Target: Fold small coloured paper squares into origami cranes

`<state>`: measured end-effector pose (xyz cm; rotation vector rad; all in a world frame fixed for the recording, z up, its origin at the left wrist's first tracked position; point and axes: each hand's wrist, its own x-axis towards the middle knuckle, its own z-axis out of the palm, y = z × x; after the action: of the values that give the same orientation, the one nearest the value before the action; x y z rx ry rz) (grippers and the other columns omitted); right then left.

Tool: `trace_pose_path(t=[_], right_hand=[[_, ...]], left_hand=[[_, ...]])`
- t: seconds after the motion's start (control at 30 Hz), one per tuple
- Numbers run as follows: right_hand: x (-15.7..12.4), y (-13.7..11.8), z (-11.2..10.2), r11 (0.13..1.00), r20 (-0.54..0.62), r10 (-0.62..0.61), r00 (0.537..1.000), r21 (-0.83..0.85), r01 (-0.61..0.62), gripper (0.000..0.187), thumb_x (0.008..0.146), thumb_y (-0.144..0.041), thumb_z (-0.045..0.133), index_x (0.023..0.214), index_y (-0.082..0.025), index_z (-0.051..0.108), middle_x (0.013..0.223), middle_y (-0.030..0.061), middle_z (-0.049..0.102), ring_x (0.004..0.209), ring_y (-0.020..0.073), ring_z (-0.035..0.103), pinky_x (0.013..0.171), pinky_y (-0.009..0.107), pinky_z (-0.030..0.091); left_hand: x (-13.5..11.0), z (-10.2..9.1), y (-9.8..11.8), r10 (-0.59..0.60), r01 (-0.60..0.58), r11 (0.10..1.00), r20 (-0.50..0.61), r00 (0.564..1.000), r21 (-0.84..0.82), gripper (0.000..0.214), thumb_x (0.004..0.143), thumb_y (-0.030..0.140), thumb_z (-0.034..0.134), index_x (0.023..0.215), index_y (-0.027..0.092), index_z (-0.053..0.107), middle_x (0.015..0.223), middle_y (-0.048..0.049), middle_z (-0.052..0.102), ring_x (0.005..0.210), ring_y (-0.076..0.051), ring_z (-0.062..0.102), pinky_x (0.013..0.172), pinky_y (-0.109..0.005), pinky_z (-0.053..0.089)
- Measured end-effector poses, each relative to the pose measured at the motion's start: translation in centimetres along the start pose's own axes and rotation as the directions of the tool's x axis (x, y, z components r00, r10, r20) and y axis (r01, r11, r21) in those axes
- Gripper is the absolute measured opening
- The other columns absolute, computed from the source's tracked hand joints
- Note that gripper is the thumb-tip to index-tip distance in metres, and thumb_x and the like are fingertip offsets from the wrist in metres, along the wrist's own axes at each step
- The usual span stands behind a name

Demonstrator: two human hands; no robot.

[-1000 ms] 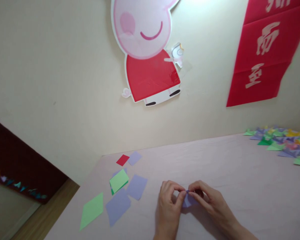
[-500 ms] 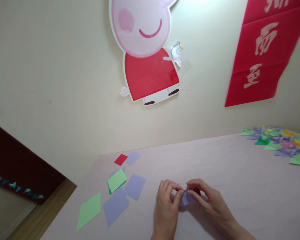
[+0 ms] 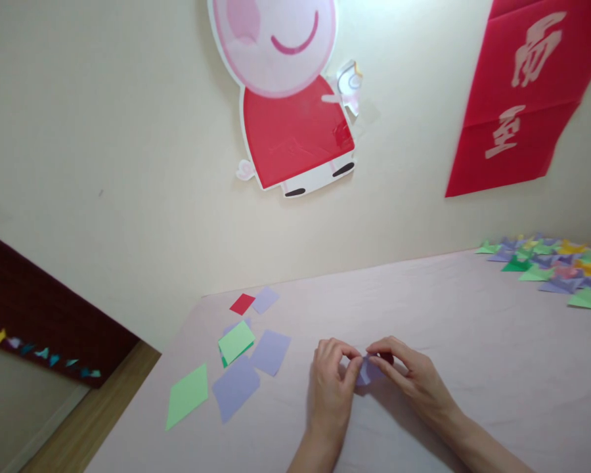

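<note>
My left hand (image 3: 331, 384) and my right hand (image 3: 414, 381) meet over a small folded purple paper piece (image 3: 367, 372) on the pale pink table (image 3: 473, 341). Both hands pinch it with fingertips, thumbs and forefingers closed on its edges. Much of the paper is hidden by my fingers. To the left of my hands lie flat paper squares: a purple sheet (image 3: 235, 387), a second purple sheet (image 3: 270, 352), a light green sheet (image 3: 236, 341) and a green sheet (image 3: 188, 395).
A red square (image 3: 241, 303) and a purple square (image 3: 265, 299) lie near the table's far left corner. A heap of several folded coloured paper shapes (image 3: 556, 269) sits at the far right. The wall carries a cartoon pig cutout (image 3: 290, 112) and a red banner (image 3: 517, 105). The table's left edge drops to wooden floor (image 3: 79, 433).
The view has tilted slightly down and shifted; my hands stay together on the purple paper, with only small finger movements.
</note>
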<state>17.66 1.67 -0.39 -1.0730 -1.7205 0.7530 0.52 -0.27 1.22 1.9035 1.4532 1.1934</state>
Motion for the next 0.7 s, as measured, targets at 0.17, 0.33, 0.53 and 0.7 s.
trace_pose_path(t=[0.17, 0.33, 0.53, 0.7], right_hand=[[0.01, -0.02, -0.05, 1.0, 0.035, 0.005, 0.999, -0.004, -0.004, 0.022, 0.09, -0.038, 0.056, 0.082, -0.022, 0.068, 0.076, 0.002, 0.069, 0.07, 0.016, 0.064, 0.066, 0.024, 0.05], [0.11, 0.08, 0.03, 0.999, 0.049, 0.017, 0.999, -0.029, -0.016, 0.024, 0.092, -0.038, 0.052, 0.081, -0.022, 0.066, 0.075, 0.0021, 0.068, 0.068, 0.0163, 0.063, 0.064, 0.025, 0.049], [0.31, -0.15, 0.27, 0.99, 0.056, -0.113, 0.992, -0.074, 0.117, 0.017, 0.094, -0.031, 0.052, 0.082, -0.023, 0.061, 0.077, 0.0017, 0.063, 0.07, 0.0165, 0.057, 0.063, 0.027, 0.047], [0.33, 0.12, 0.02, 0.957, -0.066, -0.25, 0.966, -0.17, 0.236, 0.017, 0.095, -0.026, 0.051, 0.078, -0.023, 0.055, 0.073, 0.0009, 0.058, 0.07, 0.0165, 0.057, 0.062, 0.026, 0.047]], left_hand=[[-0.07, -0.09, -0.18, 0.022, -0.022, 0.999, 0.005, 1.0, 0.045, 0.015, 0.094, 0.029, 0.058, 0.081, 0.021, 0.06, 0.087, -0.0008, 0.064, 0.091, -0.02, 0.054, 0.082, -0.033, 0.04], [-0.13, 0.0, -0.41, 0.05, -0.051, 0.994, 0.018, 0.999, 0.096, 0.017, 0.096, 0.031, 0.055, 0.082, 0.021, 0.059, 0.087, -0.0016, 0.064, 0.091, -0.021, 0.053, 0.081, -0.034, 0.04], [0.16, -0.41, -0.17, 0.16, -0.161, 0.967, 0.018, 0.987, 0.199, 0.008, 0.091, 0.02, 0.061, 0.084, 0.022, 0.062, 0.087, -0.0014, 0.065, 0.092, -0.021, 0.053, 0.082, -0.033, 0.04], [-0.35, 0.44, -0.46, -0.027, 0.037, 0.997, -0.152, 0.988, 0.061, 0.016, 0.095, 0.025, 0.053, 0.081, 0.021, 0.06, 0.085, -0.0018, 0.062, 0.087, -0.019, 0.055, 0.078, -0.031, 0.045]])
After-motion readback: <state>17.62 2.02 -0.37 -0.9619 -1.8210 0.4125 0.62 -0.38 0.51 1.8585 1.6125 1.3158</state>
